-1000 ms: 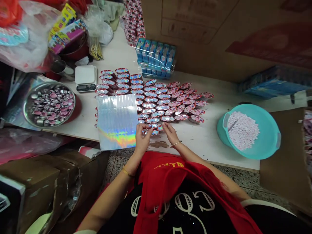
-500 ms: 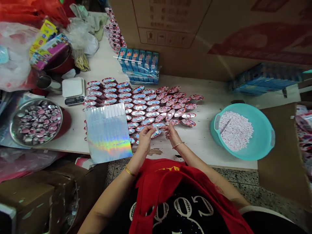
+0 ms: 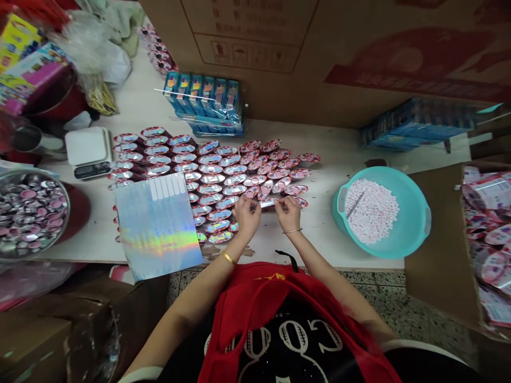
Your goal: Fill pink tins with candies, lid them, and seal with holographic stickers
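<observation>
My left hand [image 3: 247, 217] and my right hand [image 3: 288, 214] are at the near edge of a group of oval-topped packs [image 3: 210, 179]. Between them lies one pack with a shiny silver top [image 3: 268, 202], and the fingertips of both hands touch its two ends. The fingers of each hand are pinched together; whether a small sticker is between them is too small to tell. A holographic sheet [image 3: 157, 229] with several blank strips near its top lies over packs to the left. Packs at the right of the group show pink round pieces on top.
A turquoise basin [image 3: 415, 213] with small white pieces is at the right. A steel bowl [image 3: 66, 213] of round pieces and a white scale [image 3: 88, 146] are at the left. Blue boxes [image 3: 207, 101] and a large carton [image 3: 279, 64] stand behind.
The view has shifted to the right. My hands have moved from in front of the packs onto one pack's top, and the silver strip held between them is now down on it.
</observation>
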Demonstrator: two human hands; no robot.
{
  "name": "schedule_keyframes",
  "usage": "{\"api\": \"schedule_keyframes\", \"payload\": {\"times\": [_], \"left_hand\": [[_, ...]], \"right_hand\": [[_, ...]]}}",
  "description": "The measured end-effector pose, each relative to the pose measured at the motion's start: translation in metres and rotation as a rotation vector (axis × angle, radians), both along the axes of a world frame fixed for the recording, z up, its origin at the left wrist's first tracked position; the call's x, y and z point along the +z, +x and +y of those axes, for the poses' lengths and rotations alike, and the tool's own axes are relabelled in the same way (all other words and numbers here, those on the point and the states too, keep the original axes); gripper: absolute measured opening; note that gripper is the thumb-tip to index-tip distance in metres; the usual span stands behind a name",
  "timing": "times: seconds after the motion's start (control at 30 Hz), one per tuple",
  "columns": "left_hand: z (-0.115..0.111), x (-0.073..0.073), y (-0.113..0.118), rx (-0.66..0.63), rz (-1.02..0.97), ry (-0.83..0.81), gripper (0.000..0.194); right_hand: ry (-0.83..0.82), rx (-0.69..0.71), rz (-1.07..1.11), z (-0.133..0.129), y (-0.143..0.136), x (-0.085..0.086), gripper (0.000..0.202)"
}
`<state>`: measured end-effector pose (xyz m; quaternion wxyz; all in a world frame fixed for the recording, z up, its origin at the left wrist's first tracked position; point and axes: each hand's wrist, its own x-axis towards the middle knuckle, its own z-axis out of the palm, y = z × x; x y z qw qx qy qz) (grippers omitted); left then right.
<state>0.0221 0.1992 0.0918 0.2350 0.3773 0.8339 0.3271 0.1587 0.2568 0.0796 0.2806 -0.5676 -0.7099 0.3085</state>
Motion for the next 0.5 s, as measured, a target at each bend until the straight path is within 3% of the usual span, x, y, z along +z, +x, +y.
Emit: {"api": "schedule_keyframes", "payload": {"times": [0.3,0.5], "left_hand": [[0.011,-0.007,0.013,-0.118,0.203,-0.16,0.006],[0.013,-0.009,0.012,-0.141,0.192,-0.155,0.007]], "right_hand": [[0.1,0.086,-0.284,0.006,0.006,-0.011,0.024],[0.017,0.079,-0.316,0.01,0.007,-0.011,0.022]]}}
